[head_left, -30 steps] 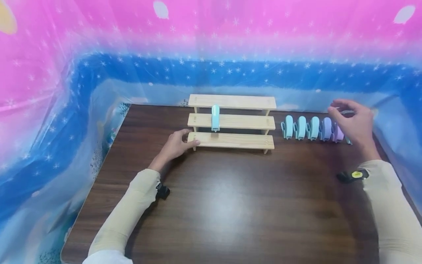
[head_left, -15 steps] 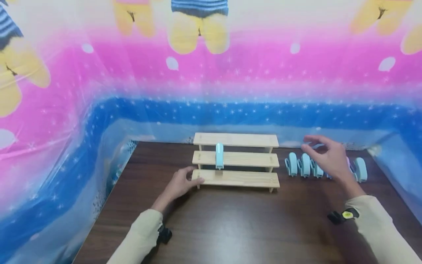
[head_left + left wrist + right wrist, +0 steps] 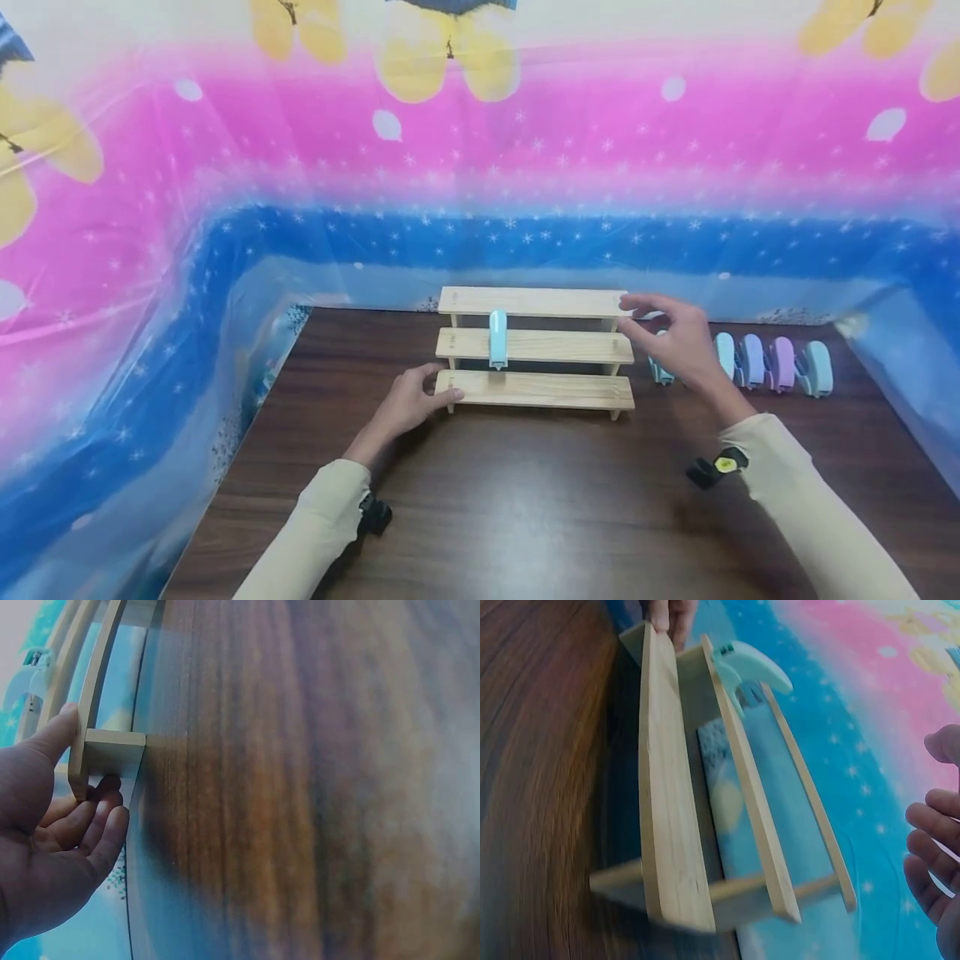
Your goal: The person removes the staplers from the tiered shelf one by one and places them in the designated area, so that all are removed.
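A pale wooden three-tier stand [image 3: 555, 390] stands at the back of the table. My left hand [image 3: 408, 402] grips the left end of its lowest tier, thumb on top and fingers under the plank in the left wrist view. One small mint-green stapler-like tool [image 3: 498, 337] with a curved upper arm sits on the middle tier, left of centre; the right wrist view shows it from the side [image 3: 750, 666]. My right hand [image 3: 678, 342] is at the upper right end of the stand, fingers apart and holding nothing; its fingers [image 3: 930, 832] show at the right edge of that wrist view.
Similar tools stand in a row right of the stand: mint [image 3: 817, 368], pink-purple [image 3: 782, 364] and blue-purple [image 3: 752, 362]. My right hand partly hides the row's left end. A patterned curtain [image 3: 570, 183] hangs behind the dark wood table [image 3: 525, 500].
My right hand has moved left from above the row of tools to the stand's right end. The left hand keeps its grip on the stand. The head view has tilted upward.
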Motion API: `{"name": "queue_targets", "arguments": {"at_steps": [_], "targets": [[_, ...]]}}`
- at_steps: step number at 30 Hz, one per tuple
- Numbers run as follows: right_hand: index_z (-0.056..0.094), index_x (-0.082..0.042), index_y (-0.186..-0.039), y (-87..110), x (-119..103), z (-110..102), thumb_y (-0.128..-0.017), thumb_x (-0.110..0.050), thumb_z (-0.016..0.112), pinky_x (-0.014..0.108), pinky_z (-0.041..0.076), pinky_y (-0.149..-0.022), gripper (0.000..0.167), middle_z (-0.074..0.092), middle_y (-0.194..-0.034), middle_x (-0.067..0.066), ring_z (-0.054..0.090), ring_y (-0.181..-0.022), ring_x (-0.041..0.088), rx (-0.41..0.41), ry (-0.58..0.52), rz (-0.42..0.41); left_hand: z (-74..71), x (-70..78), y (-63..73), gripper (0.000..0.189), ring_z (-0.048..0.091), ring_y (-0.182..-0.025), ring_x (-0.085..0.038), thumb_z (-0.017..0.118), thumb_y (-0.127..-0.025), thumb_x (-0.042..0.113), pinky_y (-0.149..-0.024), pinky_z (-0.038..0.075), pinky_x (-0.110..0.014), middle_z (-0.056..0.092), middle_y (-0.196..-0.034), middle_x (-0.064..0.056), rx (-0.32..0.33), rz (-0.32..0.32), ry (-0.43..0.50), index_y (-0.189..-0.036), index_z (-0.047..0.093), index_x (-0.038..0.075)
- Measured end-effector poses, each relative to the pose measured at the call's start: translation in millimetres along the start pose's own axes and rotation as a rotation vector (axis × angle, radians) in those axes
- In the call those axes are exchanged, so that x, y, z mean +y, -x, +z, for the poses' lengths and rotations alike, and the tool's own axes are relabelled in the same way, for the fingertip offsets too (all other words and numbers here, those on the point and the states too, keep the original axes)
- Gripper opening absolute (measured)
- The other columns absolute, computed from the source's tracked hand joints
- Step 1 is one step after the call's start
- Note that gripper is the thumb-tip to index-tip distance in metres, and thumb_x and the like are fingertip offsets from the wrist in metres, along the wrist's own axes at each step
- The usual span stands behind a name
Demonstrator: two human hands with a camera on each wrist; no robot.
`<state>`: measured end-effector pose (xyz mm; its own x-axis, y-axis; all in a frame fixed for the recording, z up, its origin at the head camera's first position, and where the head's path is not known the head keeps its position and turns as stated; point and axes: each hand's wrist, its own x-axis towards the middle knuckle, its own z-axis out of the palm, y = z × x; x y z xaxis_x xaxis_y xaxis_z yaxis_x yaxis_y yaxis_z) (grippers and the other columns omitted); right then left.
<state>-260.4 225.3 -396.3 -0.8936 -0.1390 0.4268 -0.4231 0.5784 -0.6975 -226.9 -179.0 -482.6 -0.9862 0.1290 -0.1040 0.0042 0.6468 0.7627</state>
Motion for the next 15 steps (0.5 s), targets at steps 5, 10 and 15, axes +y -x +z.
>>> {"name": "queue_targets", "arguments": {"at_steps": [5, 10, 15], "targets": [[0.075, -0.015, -0.121, -6.7, -13, 21, -0.092, -0.039, 0.077, 0.025, 0.055, -0.074, 0.038, 0.075, -0.105, 0.002, 0.071, -0.085, 0.021, -0.032, -0.048, -0.024, -3.0, 0.7, -1.1, 0.075, 0.063, -0.093, -0.022, 0.076, -0.092, 0.046, -0.083, 0.052, -0.041, 0.067, -0.129, -0.018, 0.011, -0.002, -0.034, -0.148, 0.051, 0.002], [0.074, -0.012, -0.121, -9.1, -23, 37, -0.092, -0.042, 0.076, 0.04, 0.053, -0.074, 0.042, 0.074, -0.102, 0.003, 0.068, -0.084, 0.022, -0.073, -0.066, -0.022, -4.0, 0.7, -2.6, 0.077, 0.063, -0.097, -0.023, 0.074, -0.093, 0.047, -0.087, 0.051, -0.043, 0.065, -0.131, -0.02, 0.0, 0.011, -0.043, -0.15, 0.049, 0.001], [0.073, -0.017, -0.124, -5.7, -30, 50, -0.092, -0.048, 0.074, 0.044, 0.054, -0.079, 0.044, 0.074, -0.11, 0.003, 0.069, -0.093, 0.022, -0.127, -0.067, 0.014, 1.3, -0.1, -1.7, 0.077, 0.066, -0.097, -0.022, 0.074, -0.093, 0.047, -0.085, 0.053, -0.042, 0.069, -0.125, -0.018, -0.007, 0.022, -0.027, -0.149, 0.049, 0.0]]}}
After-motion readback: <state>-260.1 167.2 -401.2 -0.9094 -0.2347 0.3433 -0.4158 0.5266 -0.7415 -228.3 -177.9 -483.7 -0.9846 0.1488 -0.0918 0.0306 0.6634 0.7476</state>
